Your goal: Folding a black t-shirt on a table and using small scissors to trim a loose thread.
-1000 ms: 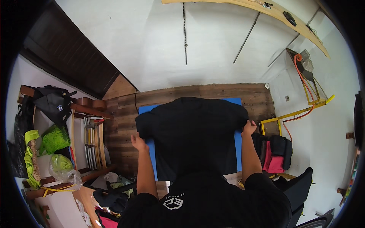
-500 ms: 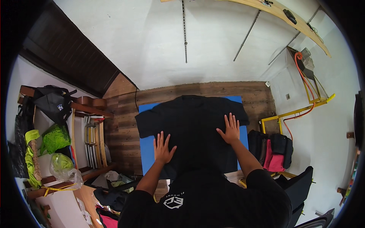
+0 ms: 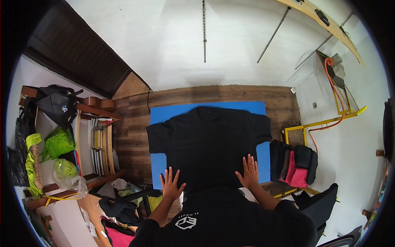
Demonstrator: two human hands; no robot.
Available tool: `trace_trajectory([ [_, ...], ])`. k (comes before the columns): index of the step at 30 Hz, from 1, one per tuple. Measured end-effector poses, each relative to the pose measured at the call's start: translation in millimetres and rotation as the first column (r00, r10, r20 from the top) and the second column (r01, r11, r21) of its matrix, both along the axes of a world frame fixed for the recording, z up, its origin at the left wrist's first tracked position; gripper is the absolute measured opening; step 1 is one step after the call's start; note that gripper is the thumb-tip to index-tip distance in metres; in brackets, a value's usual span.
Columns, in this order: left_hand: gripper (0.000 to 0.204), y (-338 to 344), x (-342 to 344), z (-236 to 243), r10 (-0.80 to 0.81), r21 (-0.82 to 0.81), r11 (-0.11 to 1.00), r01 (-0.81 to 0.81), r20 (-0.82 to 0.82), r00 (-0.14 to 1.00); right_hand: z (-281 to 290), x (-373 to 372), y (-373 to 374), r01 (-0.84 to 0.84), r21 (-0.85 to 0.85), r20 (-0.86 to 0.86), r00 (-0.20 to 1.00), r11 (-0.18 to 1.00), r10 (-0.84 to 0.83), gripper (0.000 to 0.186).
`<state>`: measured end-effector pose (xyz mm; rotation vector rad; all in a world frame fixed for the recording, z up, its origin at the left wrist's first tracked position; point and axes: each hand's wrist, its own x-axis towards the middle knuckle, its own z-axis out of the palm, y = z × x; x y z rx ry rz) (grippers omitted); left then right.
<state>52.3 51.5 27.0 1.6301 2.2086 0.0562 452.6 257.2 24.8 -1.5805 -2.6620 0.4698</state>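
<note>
A black T-shirt (image 3: 207, 144) lies spread on a blue tabletop (image 3: 247, 108), its neckline at the far side and its sleeves out to left and right. My left hand (image 3: 171, 185) rests with fingers spread at the shirt's near left edge, its outer fingers over the blue surface. On the near right edge, my right hand (image 3: 248, 173) lies flat, fingers apart and pointing away from me. Neither hand holds anything. The shirt's near end is hidden behind my own black top.
Folded black and pink clothes (image 3: 297, 164) are stacked right of the table, beside a yellow metal frame (image 3: 325, 124). At left, a wooden shelf (image 3: 98, 112) carries a black backpack (image 3: 57, 103) and green bags (image 3: 61, 144). A wooden wall shelf (image 3: 333, 26) hangs at far right.
Both hands have slid toward me along the shirt's sides. The shirt's collar edge now sits nearer, with more blue tabletop showing beyond it. The view has shifted slightly.
</note>
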Motion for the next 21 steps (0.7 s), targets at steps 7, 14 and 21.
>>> trace_trajectory([
  [7,0.063,51,19,14,0.191,0.179,0.965,-0.193,0.032,0.981,17,-37,5,0.065,0.026,-0.106,0.992,0.998,-0.062,0.083],
  [14,0.071,128,40,8,0.005,0.382,0.924,-0.011,0.018,1.0,19,-90,47,-0.096,0.12,-0.141,0.984,0.988,0.112,0.083],
  [21,0.065,115,29,-5,0.08,0.262,0.962,-0.079,0.008,0.997,3,-75,57,-0.042,0.071,-0.038,0.998,0.997,0.044,0.088],
])
